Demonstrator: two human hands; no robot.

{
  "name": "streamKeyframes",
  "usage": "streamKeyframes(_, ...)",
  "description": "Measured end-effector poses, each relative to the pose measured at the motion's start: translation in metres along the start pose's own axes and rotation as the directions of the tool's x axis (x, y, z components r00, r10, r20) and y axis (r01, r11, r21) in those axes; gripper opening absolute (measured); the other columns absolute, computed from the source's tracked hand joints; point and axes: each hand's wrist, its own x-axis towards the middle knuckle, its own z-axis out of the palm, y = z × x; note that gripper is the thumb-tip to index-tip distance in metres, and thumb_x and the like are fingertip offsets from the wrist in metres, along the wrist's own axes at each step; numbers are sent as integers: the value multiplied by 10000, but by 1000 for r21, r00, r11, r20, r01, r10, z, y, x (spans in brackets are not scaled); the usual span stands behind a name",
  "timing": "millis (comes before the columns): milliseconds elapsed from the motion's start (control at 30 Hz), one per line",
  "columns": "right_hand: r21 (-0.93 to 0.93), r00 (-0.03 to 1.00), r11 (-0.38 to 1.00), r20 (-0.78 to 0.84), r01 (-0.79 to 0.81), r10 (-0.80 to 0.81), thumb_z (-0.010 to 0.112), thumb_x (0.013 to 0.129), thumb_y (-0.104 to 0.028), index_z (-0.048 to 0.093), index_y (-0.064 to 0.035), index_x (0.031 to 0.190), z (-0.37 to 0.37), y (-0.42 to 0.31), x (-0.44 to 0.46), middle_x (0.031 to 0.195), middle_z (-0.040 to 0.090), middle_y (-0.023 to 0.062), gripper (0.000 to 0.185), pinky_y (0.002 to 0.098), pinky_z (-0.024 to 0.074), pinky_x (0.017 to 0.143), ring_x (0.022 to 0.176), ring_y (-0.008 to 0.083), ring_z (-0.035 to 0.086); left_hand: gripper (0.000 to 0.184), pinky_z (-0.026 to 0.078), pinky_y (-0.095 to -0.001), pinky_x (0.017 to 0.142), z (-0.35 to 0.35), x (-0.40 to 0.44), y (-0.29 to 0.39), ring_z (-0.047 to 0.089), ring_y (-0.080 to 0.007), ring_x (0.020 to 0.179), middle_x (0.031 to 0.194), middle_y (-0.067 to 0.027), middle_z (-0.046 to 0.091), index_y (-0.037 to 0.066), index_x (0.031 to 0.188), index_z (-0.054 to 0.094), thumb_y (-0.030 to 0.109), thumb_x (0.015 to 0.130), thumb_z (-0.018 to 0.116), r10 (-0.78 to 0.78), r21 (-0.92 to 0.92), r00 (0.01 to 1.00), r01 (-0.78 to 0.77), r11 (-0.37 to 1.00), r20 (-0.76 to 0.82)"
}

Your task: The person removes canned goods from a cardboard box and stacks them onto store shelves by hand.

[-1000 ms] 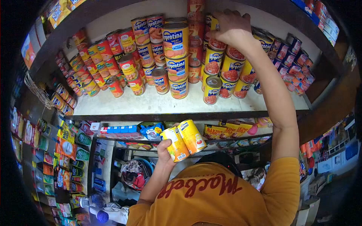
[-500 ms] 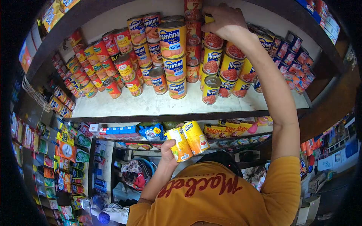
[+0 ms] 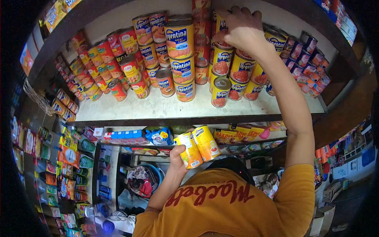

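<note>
My left hand point(image 3: 178, 158) is closed around two yellow cans held side by side at chest height, a left can point(image 3: 188, 151) and a right can point(image 3: 206, 143). Its thumb presses the left can; the other fingers are hidden behind. Up on the shelf, my right hand point(image 3: 246, 33) curls around a yellow Argentina can point(image 3: 220, 24) at the top of a stack, covering part of it. Below are another Argentina can point(image 3: 222, 61) and larger Argentina cans point(image 3: 241, 71). A short Argentina can point(image 3: 220, 93) stands in front.
The white shelf point(image 3: 138, 111) carries meat loaf cans point(image 3: 181, 41), red cans point(image 3: 202, 51), Vienna sausage cans point(image 3: 129, 68) and small dark-blue cans point(image 3: 304, 55). Underneath is a lower shelf with baking soda packets point(image 3: 237, 135) and a blue pack point(image 3: 158, 136). Hanging sachets point(image 3: 69, 158) line the left side.
My right hand has shifted slightly down and right, and more of the label on the can under its fingers shows. The left hand, with its two cans, has barely moved.
</note>
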Motion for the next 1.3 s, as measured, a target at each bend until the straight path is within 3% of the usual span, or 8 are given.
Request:
streamKeyframes(133, 11, 969, 992, -220, 122, -117, 777, 682, -257, 402, -113, 1376, 19, 6, -16, 1301, 443, 215, 802, 594, 344, 914, 1192, 385, 436, 711, 422, -479, 1023, -1, 2, -3, 550, -326, 1140, 1220, -167, 550, 39, 1273, 450, 226, 643, 720, -18, -9, 1000, 18, 1000, 21)
streamKeyframes(233, 49, 994, 995, -78, 86, -82, 798, 654, -218, 355, -126, 1404, 5, 5, -22, 1343, 389, 204, 876, 606, 332, 929, 1226, 385, 396, 707, 419, -480, 1026, -1, 2, -4, 545, -327, 1148, 1227, -169, 547, 39, 1276, 446, 218, 646, 713, -26, -16, 1000, 26, 1000, 16)
streamKeyframes(433, -1, 964, 997, -252, 82, -80, 812, 615, -397, 450, -180, 1349, 28, 10, -15, 1174, 569, 132, 846, 526, 410, 831, 1085, 300, 563, 705, 401, -493, 1041, -6, 5, -9, 530, -331, 1175, 1257, -171, 534, 48, 1285, 443, 205, 650, 706, -39, -28, 999, 40, 999, 34)
streamKeyframes(733, -9, 957, 996, -278, 87, -86, 825, 589, -368, 396, -197, 1388, 30, 10, -19, 1229, 528, 80, 923, 543, 394, 844, 1104, 302, 531, 722, 397, -502, 1046, -1, 4, -9, 518, -338, 1194, 1280, -169, 524, 60, 1303, 438, 203, 655, 722, -39, -35, 999, 39, 999, 3)
streamKeyframes(1033, 7, 949, 994, -296, 112, -104, 704, 758, -357, 536, -250, 1266, 38, 14, -9, 1154, 580, 69, 545, 558, 360, 890, 1102, 296, 531, 745, 381, -522, 1053, 2, 15, -4, 508, -348, 1203, 1276, -171, 524, 53, 1294, 439, 234, 636, 740, -32, 29, 999, 31, 999, 32)
streamKeyframes(1133, 44, 945, 996, -321, 83, -65, 717, 752, -344, 568, -197, 1221, 31, 7, -12, 1130, 590, 78, 514, 505, 364, 915, 1103, 290, 528, 739, 409, -481, 1040, 6, 18, -2, 527, -320, 1181, 1273, -163, 529, 41, 1302, 431, 211, 646, 725, -28, 7, 997, 27, 1000, 73)
streamKeyframes(1233, 87, 964, 992, -256, 97, -72, 743, 721, -249, 427, -67, 1350, 27, 10, -14, 1283, 463, 224, 728, 593, 339, 945, 1178, 420, 441, 727, 407, -487, 1042, 14, 20, 0, 526, -327, 1182, 1274, -166, 528, 43, 1300, 434, 205, 651, 719, -4, 0, 999, 4, 1000, 54)
streamKeyframes(1300, 145, 935, 981, -347, 128, -71, 708, 755, -234, 494, -24, 1271, 30, 10, -14, 1220, 517, 242, 597, 547, 377, 939, 1116, 434, 483, 711, 402, -495, 1044, 21, 23, 2, 524, -333, 1184, 1269, -168, 530, 45, 1299, 436, 193, 661, 711, -27, -10, 997, 28, 1000, 68)
